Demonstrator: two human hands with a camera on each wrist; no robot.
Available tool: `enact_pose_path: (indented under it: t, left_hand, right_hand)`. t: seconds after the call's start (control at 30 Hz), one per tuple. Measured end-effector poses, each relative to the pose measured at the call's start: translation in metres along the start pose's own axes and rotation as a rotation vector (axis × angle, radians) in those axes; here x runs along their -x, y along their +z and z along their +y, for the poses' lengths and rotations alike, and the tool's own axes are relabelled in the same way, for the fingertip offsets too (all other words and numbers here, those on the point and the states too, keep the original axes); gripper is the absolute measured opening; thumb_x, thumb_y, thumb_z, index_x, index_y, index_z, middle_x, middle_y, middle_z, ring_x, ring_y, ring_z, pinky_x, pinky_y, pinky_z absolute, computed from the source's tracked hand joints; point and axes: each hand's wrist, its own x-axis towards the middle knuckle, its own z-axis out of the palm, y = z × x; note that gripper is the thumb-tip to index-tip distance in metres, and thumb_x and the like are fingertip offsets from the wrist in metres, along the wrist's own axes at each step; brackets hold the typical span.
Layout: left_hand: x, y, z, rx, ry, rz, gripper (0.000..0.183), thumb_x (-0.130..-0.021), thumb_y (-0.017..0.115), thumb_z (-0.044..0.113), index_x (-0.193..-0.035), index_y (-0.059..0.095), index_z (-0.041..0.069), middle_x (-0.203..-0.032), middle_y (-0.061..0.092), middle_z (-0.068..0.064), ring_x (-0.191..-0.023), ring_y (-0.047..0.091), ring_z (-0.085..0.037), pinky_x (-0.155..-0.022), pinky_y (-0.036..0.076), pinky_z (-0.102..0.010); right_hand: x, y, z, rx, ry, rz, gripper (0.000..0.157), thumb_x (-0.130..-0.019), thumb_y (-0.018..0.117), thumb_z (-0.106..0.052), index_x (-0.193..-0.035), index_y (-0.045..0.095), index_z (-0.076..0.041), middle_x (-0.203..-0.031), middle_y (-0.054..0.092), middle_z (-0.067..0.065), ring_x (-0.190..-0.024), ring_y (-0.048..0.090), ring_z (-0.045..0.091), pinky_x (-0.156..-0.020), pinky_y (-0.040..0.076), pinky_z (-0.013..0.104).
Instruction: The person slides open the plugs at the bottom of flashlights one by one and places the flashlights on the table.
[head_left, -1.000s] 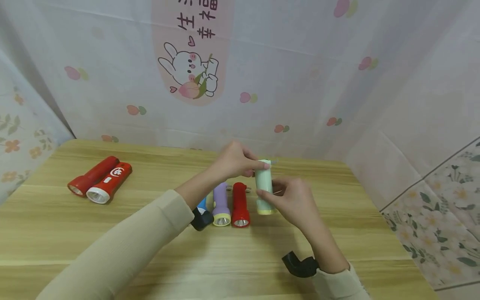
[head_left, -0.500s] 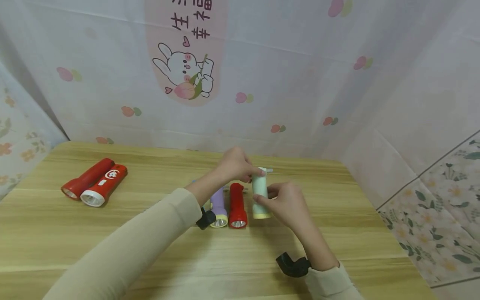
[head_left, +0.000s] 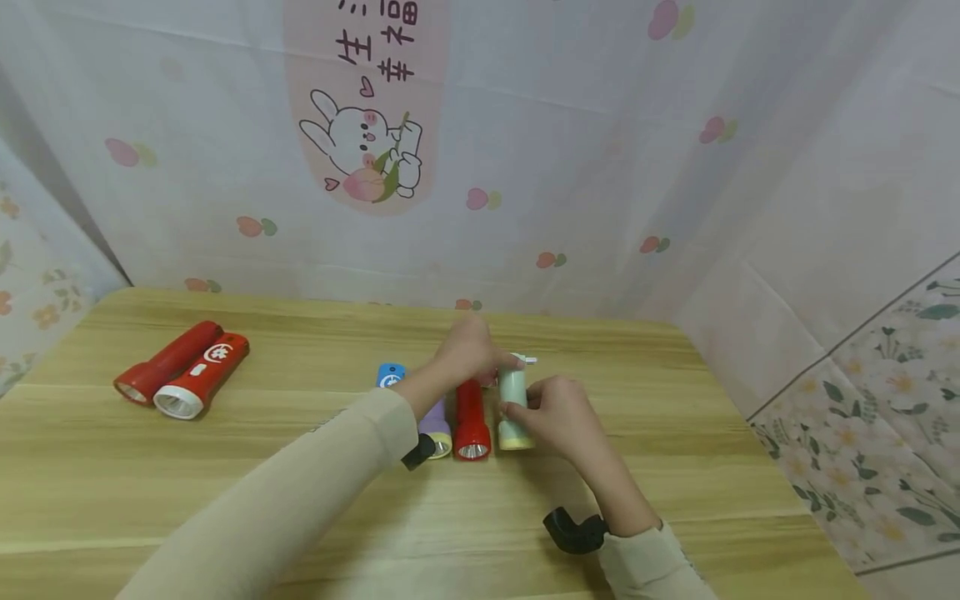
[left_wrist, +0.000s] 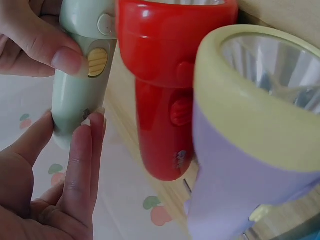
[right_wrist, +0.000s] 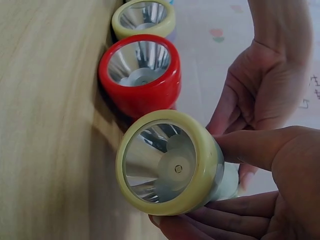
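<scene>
A light green flashlight [head_left: 513,392] with a pale yellow rim is between both hands, right of the row. My left hand [head_left: 467,352] pinches its tail end, thumb and fingers on opposite sides. My right hand [head_left: 561,417] grips the head end; in the left wrist view its thumb lies by the yellow switch [left_wrist: 97,62]. A small prong piece [head_left: 530,360] sticks out near the tail. Immediately left lies a red flashlight [head_left: 472,425], then a purple one [head_left: 435,425] partly covered by my left arm. The lamp face [right_wrist: 165,165] shows in the right wrist view.
A blue flashlight [head_left: 391,374] shows partly behind my left forearm. Two red flashlights [head_left: 172,362] [head_left: 206,377] lie side by side at the table's left. A printed curtain [head_left: 570,150] hangs along the back edge of the wooden table [head_left: 315,333].
Both hands have lowered the green flashlight toward the table and nearer the row's red flashlight. The blue flashlight's tail has come into view behind my left arm. The head view has shifted slightly.
</scene>
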Motion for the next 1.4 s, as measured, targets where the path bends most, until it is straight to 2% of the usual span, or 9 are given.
enact_pose_path:
  t: [0.23,0.53,0.7,0.8,0.93,1.0,1.13,1.27,1.4]
  left_hand:
    - [-0.004,0.007,-0.003,-0.042,-0.032,-0.034,0.033,-0.082,0.085,0.026,-0.080,0.062,0.003,-0.061,0.062,-0.006,-0.053,0.067,-0.018,-0.049,0.046,-0.019]
    - [-0.008,0.013,-0.004,-0.131,-0.047,-0.053,0.035,-0.080,0.087,0.025,-0.081,0.061,0.002,-0.055,0.060,-0.004,-0.050,0.066,-0.016,-0.049,0.045,-0.017]
    - [-0.010,0.017,-0.003,-0.168,-0.052,-0.068,0.037,-0.081,0.086,0.024,-0.067,0.057,0.006,-0.057,0.064,-0.007,-0.058,0.072,-0.021,-0.046,0.047,-0.017]
    - [-0.011,0.019,-0.003,-0.185,-0.035,-0.069,0.042,-0.081,0.086,0.022,-0.058,0.053,0.009,-0.053,0.061,-0.006,-0.063,0.075,-0.025,-0.044,0.046,-0.017]
    - [-0.013,0.022,-0.004,-0.238,-0.009,-0.061,0.043,-0.082,0.084,0.021,-0.056,0.052,0.011,-0.044,0.053,0.000,-0.061,0.075,-0.024,-0.042,0.042,-0.016]
    - [-0.013,0.022,-0.004,-0.249,-0.009,-0.058,0.038,-0.082,0.084,0.021,-0.063,0.054,0.010,-0.046,0.052,0.001,-0.060,0.074,-0.023,-0.043,0.043,-0.016]
    - [-0.010,0.024,-0.004,-0.263,0.016,-0.025,0.036,-0.082,0.085,0.020,-0.067,0.054,0.009,-0.052,0.050,0.002,-0.048,0.061,-0.015,-0.045,0.043,-0.018]
    - [-0.005,0.027,-0.002,-0.317,0.058,0.027,0.043,-0.081,0.086,0.020,-0.062,0.048,0.011,-0.059,0.043,0.003,-0.053,0.044,-0.012,-0.050,0.041,-0.023]
    - [-0.003,0.030,0.001,-0.411,0.075,0.063,0.039,-0.080,0.087,0.023,-0.066,0.052,0.010,-0.068,0.051,0.001,-0.062,0.048,-0.012,-0.054,0.046,-0.025]
  right_hand:
    - [-0.002,0.005,0.005,0.002,0.038,-0.025,0.027,-0.085,0.080,-0.028,-0.075,0.077,-0.003,-0.063,0.071,0.001,-0.056,0.056,0.011,-0.050,0.044,0.024]
    - [-0.004,0.011,0.008,0.009,0.036,-0.037,0.029,-0.086,0.078,-0.030,-0.069,0.074,-0.006,-0.058,0.067,-0.002,-0.054,0.052,0.011,-0.048,0.041,0.024]
    - [-0.004,0.014,0.011,0.022,0.034,-0.047,0.038,-0.088,0.076,-0.031,-0.059,0.066,-0.009,-0.049,0.054,-0.007,-0.049,0.045,0.009,-0.046,0.037,0.022]
    - [-0.004,0.014,0.012,0.029,0.031,-0.051,0.044,-0.089,0.075,-0.032,-0.053,0.059,-0.011,-0.045,0.046,-0.008,-0.045,0.040,0.008,-0.044,0.034,0.022]
    - [-0.004,0.014,0.013,0.030,0.021,-0.048,0.047,-0.090,0.073,-0.031,-0.050,0.054,-0.012,-0.043,0.043,-0.009,-0.044,0.039,0.008,-0.043,0.033,0.021]
    - [-0.004,0.014,0.013,0.020,0.023,-0.055,0.048,-0.090,0.072,-0.030,-0.050,0.054,-0.012,-0.043,0.043,-0.008,-0.043,0.038,0.007,-0.043,0.032,0.021]
    - [-0.004,0.015,0.012,0.008,0.034,-0.065,0.050,-0.092,0.071,-0.031,-0.050,0.051,-0.014,-0.043,0.042,-0.008,-0.042,0.036,0.007,-0.042,0.031,0.020]
    - [-0.003,0.016,0.012,0.011,0.037,-0.066,0.051,-0.092,0.070,-0.033,-0.050,0.047,-0.015,-0.045,0.040,-0.008,-0.044,0.035,0.007,-0.043,0.030,0.021]
    - [-0.003,0.016,0.011,0.009,0.025,-0.075,0.054,-0.092,0.069,-0.034,-0.049,0.041,-0.017,-0.046,0.035,-0.009,-0.044,0.031,0.007,-0.043,0.027,0.021]
